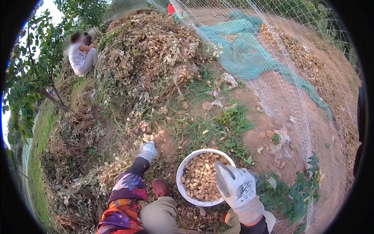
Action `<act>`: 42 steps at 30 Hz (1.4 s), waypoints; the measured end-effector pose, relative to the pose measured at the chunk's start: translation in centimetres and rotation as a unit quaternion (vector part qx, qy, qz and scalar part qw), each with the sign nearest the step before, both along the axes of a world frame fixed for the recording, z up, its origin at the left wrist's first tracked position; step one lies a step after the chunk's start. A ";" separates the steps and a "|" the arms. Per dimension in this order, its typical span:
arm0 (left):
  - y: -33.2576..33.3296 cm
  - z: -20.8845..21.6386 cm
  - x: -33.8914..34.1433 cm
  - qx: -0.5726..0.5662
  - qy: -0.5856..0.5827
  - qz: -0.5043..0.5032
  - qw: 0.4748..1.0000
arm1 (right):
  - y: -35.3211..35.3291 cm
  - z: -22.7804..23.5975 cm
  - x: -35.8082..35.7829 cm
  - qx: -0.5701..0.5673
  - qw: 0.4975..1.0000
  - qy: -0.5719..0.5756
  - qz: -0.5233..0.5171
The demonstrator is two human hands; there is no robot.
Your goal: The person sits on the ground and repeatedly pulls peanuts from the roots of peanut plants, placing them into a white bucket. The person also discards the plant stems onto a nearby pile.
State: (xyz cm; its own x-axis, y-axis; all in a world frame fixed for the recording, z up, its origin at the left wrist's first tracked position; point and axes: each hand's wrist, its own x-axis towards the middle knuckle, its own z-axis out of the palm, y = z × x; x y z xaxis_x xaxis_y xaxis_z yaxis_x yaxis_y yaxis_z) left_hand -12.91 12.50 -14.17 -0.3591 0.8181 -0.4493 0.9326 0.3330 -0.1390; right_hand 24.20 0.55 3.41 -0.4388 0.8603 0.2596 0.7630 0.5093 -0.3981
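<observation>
On bare soil, the left hand (pixel 148 150) grips a peanut clump (pixel 152 136); the right hand (pixel 235 184) hovers spread above the white bowl (pixel 181 171).

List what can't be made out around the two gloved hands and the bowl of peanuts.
- Left hand, head view: its fingers sink into the peanut plants, so what it grips is hidden.
- White bowl: near rim covered by the right hand; depth of the peanuts unreadable.
- Right palm faces away; whether it holds anything is hidden.
- Seated person: small, blurred.
</observation>
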 end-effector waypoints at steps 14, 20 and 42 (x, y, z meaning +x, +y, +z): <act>-2.8 19.3 3.1 0.068 -0.071 -0.237 0.967 | -1.7 0.8 3.5 -0.016 0.985 0.127 -0.112; -6.4 32.8 7.4 0.074 -0.277 -0.180 0.941 | -1.4 -0.2 2.4 -0.064 0.969 0.225 -0.074; -14.2 24.4 18.1 0.363 -0.114 -0.435 0.816 | -1.6 1.8 1.3 -0.332 0.704 0.588 0.220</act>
